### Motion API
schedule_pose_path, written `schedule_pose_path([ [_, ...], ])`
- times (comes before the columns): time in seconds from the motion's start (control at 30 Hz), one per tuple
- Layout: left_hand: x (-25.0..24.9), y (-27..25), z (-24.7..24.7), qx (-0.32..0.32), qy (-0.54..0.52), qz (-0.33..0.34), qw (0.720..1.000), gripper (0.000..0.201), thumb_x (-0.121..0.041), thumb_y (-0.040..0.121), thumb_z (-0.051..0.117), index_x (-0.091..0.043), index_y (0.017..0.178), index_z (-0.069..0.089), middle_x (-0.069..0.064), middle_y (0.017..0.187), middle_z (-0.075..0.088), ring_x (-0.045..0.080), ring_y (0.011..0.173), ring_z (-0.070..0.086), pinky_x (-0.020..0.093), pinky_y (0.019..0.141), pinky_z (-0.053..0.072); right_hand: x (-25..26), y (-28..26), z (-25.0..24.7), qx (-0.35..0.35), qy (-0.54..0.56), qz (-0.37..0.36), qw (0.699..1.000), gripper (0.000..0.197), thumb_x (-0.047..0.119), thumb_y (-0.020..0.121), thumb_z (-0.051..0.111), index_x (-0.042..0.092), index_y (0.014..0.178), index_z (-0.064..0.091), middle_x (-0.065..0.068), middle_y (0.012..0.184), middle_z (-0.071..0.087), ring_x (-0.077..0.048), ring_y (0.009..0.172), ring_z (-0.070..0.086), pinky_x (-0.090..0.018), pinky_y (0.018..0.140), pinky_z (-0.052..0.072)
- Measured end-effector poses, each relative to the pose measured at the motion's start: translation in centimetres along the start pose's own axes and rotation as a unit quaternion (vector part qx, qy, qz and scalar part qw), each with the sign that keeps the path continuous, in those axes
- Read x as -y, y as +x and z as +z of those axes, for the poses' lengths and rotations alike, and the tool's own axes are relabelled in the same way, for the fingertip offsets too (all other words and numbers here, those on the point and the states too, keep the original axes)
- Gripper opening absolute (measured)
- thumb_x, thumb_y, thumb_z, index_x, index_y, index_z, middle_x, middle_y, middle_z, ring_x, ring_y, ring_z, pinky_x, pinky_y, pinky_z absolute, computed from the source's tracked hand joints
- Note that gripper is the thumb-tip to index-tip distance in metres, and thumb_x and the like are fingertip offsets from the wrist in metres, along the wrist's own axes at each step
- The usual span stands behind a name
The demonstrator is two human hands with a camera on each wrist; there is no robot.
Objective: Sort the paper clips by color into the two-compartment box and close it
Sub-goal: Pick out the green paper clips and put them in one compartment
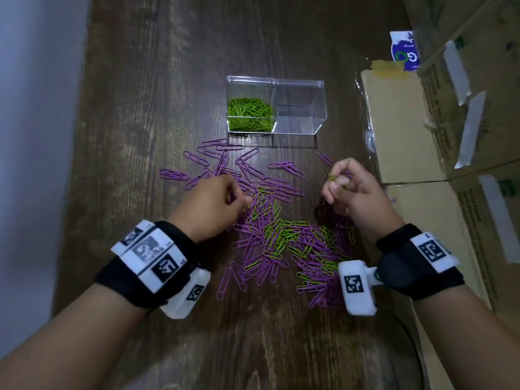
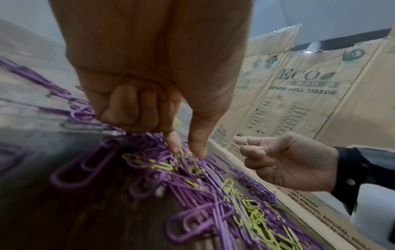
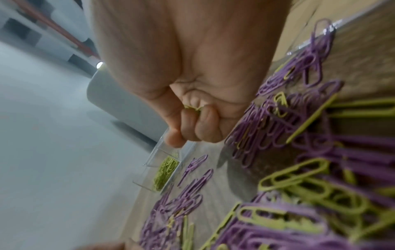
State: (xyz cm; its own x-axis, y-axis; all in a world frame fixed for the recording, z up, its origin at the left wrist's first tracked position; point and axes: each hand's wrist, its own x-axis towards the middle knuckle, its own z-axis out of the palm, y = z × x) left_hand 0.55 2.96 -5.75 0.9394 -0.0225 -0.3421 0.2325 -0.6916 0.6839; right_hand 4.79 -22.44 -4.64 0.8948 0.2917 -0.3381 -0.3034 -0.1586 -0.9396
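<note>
A clear two-compartment box [image 1: 298, 83] stands open at mid-table. Its left compartment holds green paper clips [image 1: 249, 114]; the right compartment [image 1: 299, 119] holds nothing. In front of it spreads a mixed pile of purple and green clips [image 1: 281, 240]. My left hand [image 1: 244, 202] reaches into the pile, thumb and index fingertips [image 2: 176, 148] down around a green clip [image 2: 162, 166], other fingers curled; whether it pinches one I cannot tell. My right hand [image 1: 333, 182] hovers above the pile's right side and pinches green clips [image 3: 192, 107] in curled fingers.
Cardboard cartons [image 1: 402, 130] line the table's right edge, printed "Jumbo Roll Tissue" [image 2: 303, 91]. A blue and white card [image 1: 405, 49] lies behind them. A pale wall [image 1: 33, 136] runs along the left. Loose purple clips [image 1: 219, 156] lie between pile and box.
</note>
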Motion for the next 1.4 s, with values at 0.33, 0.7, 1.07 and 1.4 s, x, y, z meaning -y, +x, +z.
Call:
schedule_pose_path([
  [0.33, -1.1, -1.0, 0.1, 0.015, -0.092, -0.006, 0.996, 0.021, -0.016, 0.086, 0.064, -0.018, 0.071, 0.049, -0.006, 0.051, 0.044, 0.002, 0.037, 0.039, 0.018, 0.044, 0.031, 0.4, 0.2, 2.1, 0.007, 0.112, 0.12, 0.986, 0.033, 0.022, 0.094, 0.049, 0.016, 0.063, 0.041, 0.0, 0.058, 0.035, -0.01, 0.047, 0.025, -0.02, 0.045, 0.016],
  [0.7, -0.4, -2.2, -0.8, 0.038, -0.282, -0.057, 0.957, 0.023, -0.006, 0.09, 0.056, -0.018, 0.075, 0.044, 0.001, 0.059, 0.037, 0.009, 0.046, 0.032, 0.026, 0.051, 0.029, -1.6, -2.7, 2.5, 0.074, -0.383, -0.002, 0.921, 0.019, 0.03, 0.07, 0.081, 0.022, 0.076, 0.065, 0.016, 0.06, 0.055, 0.004, 0.057, 0.048, -0.022, 0.063, 0.044],
  [1.07, -0.3, -3.0, -0.3, 0.03, -0.279, -0.039, 0.959, 0.022, 0.001, 0.081, 0.065, -0.011, 0.099, 0.061, 0.002, 0.065, 0.046, -0.003, 0.047, 0.04, 0.006, 0.049, 0.034, -1.4, -3.2, 3.7, 0.093, -0.493, -0.037, 0.864, 0.021, 0.035, 0.076, 0.075, 0.026, 0.076, 0.057, 0.01, 0.081, 0.059, -0.012, 0.078, 0.054, -0.03, 0.069, 0.044],
  [1.4, -1.9, -3.6, 0.2, 0.077, -0.55, -0.109, 0.825, 0.016, 0.005, 0.069, 0.043, -0.01, 0.073, 0.044, 0.001, 0.059, 0.042, 0.01, 0.051, 0.034, 0.018, 0.042, 0.022, -0.7, -3.1, 1.3, 0.049, 0.13, 0.048, 0.989, 0.024, 0.02, 0.061, 0.066, 0.016, 0.069, 0.044, 0.001, 0.058, 0.038, -0.007, 0.047, 0.029, -0.017, 0.042, 0.023],
])
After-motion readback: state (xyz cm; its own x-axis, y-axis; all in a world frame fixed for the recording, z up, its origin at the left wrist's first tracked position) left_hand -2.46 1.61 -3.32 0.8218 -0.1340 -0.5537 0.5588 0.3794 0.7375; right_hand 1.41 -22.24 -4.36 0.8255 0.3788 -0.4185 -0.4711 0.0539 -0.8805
